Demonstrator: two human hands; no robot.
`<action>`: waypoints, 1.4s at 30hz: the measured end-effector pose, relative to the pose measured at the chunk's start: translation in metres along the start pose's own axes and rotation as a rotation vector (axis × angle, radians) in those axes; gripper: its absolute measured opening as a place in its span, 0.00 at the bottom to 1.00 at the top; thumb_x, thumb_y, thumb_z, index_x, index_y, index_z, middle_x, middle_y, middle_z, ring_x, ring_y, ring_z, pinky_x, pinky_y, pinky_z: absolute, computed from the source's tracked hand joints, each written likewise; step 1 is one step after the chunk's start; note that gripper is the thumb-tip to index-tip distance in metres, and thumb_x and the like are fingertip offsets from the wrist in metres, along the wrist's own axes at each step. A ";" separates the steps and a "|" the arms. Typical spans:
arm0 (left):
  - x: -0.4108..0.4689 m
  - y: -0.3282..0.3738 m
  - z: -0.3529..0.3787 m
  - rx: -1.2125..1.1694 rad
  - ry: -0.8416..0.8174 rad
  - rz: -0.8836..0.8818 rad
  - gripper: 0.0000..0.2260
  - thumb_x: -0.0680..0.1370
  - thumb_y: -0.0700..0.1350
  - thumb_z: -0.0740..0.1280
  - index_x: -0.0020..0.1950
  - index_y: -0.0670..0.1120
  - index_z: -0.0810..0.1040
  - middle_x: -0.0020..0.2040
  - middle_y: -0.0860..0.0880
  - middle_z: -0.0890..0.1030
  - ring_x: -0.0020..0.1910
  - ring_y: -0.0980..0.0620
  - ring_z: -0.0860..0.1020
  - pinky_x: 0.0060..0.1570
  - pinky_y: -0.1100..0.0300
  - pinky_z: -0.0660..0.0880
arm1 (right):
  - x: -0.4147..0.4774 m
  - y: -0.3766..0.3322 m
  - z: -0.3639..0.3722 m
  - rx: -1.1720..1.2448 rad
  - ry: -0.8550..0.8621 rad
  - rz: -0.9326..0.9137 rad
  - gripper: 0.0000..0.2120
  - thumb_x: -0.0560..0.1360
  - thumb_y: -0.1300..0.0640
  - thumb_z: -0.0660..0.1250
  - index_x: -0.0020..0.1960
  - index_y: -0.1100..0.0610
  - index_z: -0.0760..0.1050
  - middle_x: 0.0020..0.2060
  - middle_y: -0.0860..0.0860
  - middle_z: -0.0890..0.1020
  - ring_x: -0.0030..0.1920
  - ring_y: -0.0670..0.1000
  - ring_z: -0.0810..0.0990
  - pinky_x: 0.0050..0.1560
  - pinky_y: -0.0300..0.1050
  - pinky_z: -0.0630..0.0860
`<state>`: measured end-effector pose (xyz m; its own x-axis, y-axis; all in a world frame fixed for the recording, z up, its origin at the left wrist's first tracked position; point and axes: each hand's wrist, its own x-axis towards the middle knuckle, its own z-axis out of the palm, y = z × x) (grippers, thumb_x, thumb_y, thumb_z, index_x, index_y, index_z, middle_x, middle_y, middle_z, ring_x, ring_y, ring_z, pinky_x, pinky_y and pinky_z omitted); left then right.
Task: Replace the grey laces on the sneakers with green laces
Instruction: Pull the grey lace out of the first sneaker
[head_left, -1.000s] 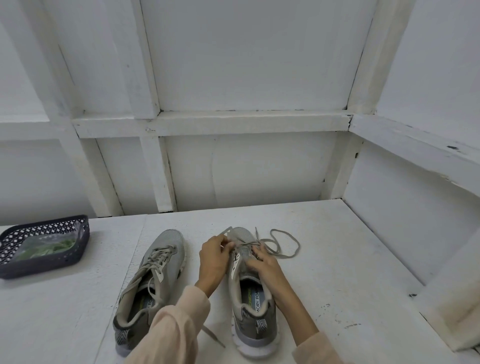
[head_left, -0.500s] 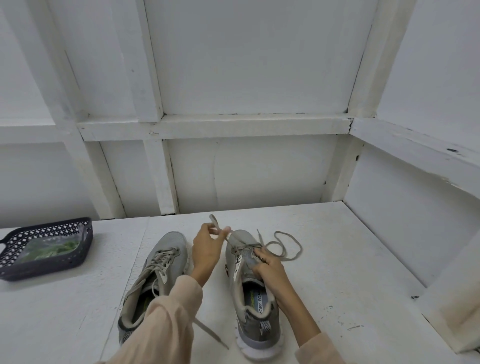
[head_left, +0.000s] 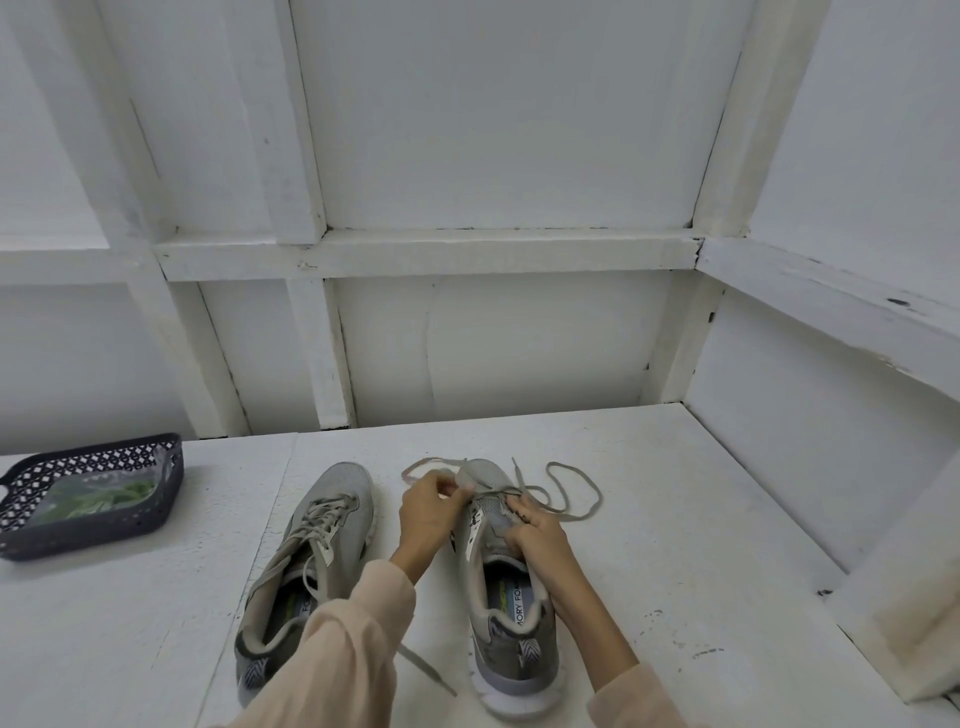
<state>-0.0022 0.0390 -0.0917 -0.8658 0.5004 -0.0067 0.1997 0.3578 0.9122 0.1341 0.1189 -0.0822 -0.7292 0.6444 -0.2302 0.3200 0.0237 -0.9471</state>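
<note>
I work on a white painted table (head_left: 675, 519), its surface scuffed and flecked with dark specks (head_left: 675, 631) at about four o'clock. At nine o'clock, well apart from my work, sits a dark basket (head_left: 104, 538) with a lattice-cut wall. A clear plastic bag (head_left: 62, 499) lies in it, its contents too blurred for me to make out. At twelve o'clock rises a white panelled wall (head_left: 493, 130), crossed by a horizontal rail (head_left: 426, 252). At three o'clock a second white wall (head_left: 810, 441) carries a ledge (head_left: 831, 299).
</note>
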 end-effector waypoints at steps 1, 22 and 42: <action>0.000 -0.001 0.001 0.037 -0.006 0.014 0.05 0.77 0.47 0.71 0.44 0.48 0.78 0.43 0.51 0.81 0.45 0.49 0.79 0.49 0.55 0.73 | -0.002 -0.001 0.000 -0.003 -0.005 -0.001 0.41 0.58 0.57 0.59 0.72 0.56 0.69 0.77 0.50 0.59 0.74 0.51 0.63 0.70 0.50 0.67; 0.003 0.006 0.002 -0.085 0.026 -0.051 0.10 0.76 0.51 0.71 0.50 0.46 0.76 0.48 0.50 0.79 0.46 0.51 0.78 0.50 0.55 0.74 | 0.000 0.000 0.001 0.037 -0.004 0.010 0.42 0.58 0.57 0.59 0.73 0.57 0.67 0.77 0.50 0.60 0.74 0.50 0.63 0.70 0.49 0.68; 0.006 0.031 -0.013 -0.142 0.281 0.140 0.07 0.78 0.43 0.69 0.40 0.45 0.80 0.32 0.53 0.79 0.34 0.52 0.75 0.37 0.64 0.70 | -0.005 -0.004 0.000 0.069 -0.011 0.011 0.42 0.58 0.56 0.61 0.74 0.57 0.66 0.77 0.48 0.60 0.72 0.51 0.67 0.65 0.47 0.70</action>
<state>-0.0076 0.0427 -0.0579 -0.9309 0.2934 0.2174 0.2767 0.1782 0.9443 0.1365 0.1154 -0.0773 -0.7322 0.6361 -0.2432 0.2863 -0.0366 -0.9575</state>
